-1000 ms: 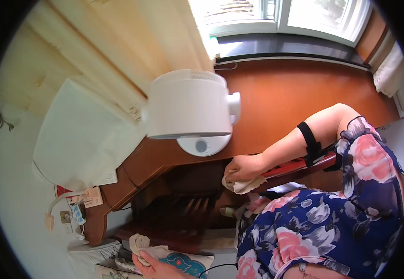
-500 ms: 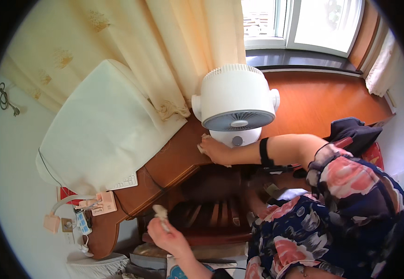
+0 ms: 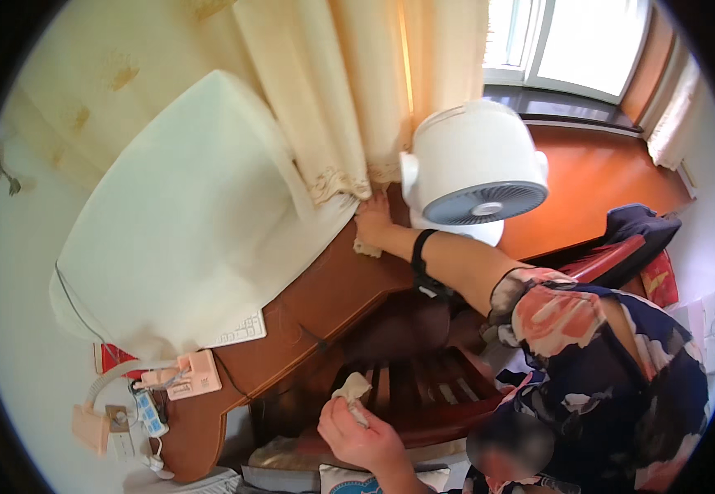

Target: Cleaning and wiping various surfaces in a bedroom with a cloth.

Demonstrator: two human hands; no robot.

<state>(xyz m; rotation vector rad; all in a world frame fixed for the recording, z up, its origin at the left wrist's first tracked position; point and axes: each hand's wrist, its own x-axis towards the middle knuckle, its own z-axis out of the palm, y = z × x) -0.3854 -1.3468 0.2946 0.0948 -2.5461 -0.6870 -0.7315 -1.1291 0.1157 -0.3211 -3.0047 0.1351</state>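
My right hand reaches onto the brown wooden desk, beside the hem of the cream curtain. It presses a pale cloth against the desktop, the cloth showing below the palm. Just to its right stands a white fan with a grey round grille, tilted downward. Over the front of the desk my left hand is raised, its fingers closed around a crumpled beige cloth. A large white cover drapes over something bulky to the left of my right hand.
A white keyboard pokes out from under the cover. At the desk's left end are a pink lamp and cables. A dark wooden chair stands at the desk's front. Dark clothing hangs at the right, near the window.
My right hand has moved from the fan's base left and away from me, to the curtain hem. My left hand with its cloth appears further right and lower. The whole view has shifted.
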